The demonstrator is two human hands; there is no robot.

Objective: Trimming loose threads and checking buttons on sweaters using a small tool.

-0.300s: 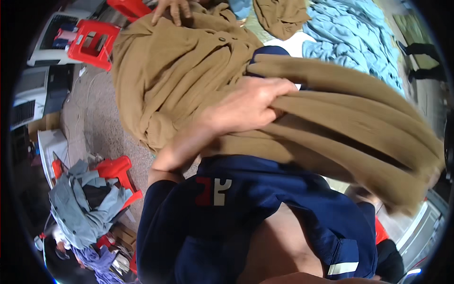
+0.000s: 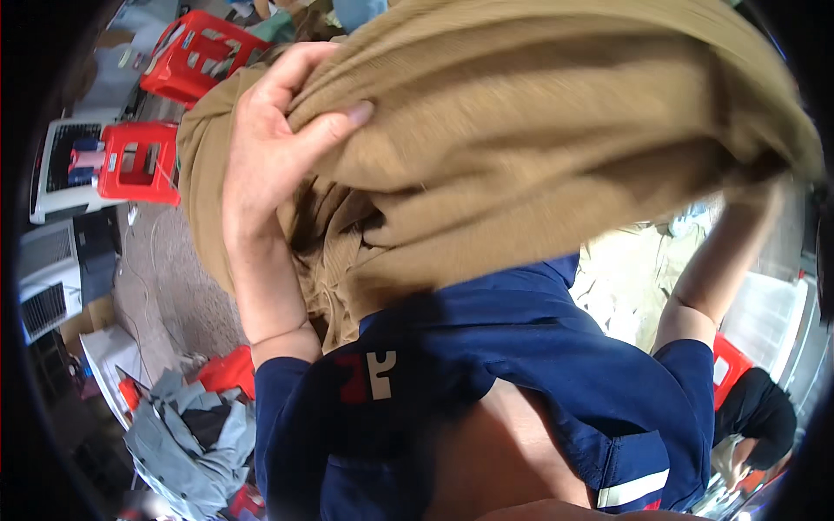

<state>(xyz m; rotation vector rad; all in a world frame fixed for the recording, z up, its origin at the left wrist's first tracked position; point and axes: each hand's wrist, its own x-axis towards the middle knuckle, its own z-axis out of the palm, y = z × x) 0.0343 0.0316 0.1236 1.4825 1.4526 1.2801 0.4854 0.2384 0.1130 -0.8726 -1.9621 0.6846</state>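
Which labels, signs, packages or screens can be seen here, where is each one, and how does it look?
Printed mark: on the dark blue garment, lower centre; red and white shapes.
Reflective band: on the blue garment, lower right; pale stripe with a red edge.
Cardboard box: on the floor, far left; brown.
No screen can be told for sure.

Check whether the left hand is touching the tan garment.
Touching: the head view shows the left hand gripping the tan garment, thumb pressed over a fold.
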